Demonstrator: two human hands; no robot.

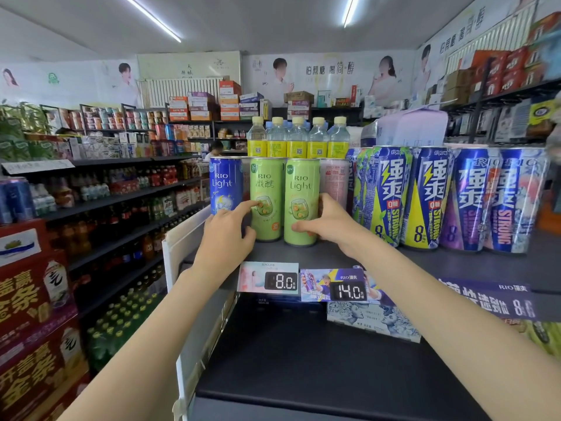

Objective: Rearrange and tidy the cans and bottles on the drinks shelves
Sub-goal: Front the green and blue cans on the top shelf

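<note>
Green RIO cans being squared up: left hand [226, 235] curling round left green can [266, 199], right hand [329, 221] gripping right green can [301, 202], likely aligning labels forward.

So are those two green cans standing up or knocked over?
Upright: both green cans stand on their bases on the shelf.

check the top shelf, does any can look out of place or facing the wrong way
The pink can behind the right hand shows its back label, while the green cans beside it face front. It also sits further back than they do. The big blue Strong cans seem to lean, perhaps only lens distortion.
</note>
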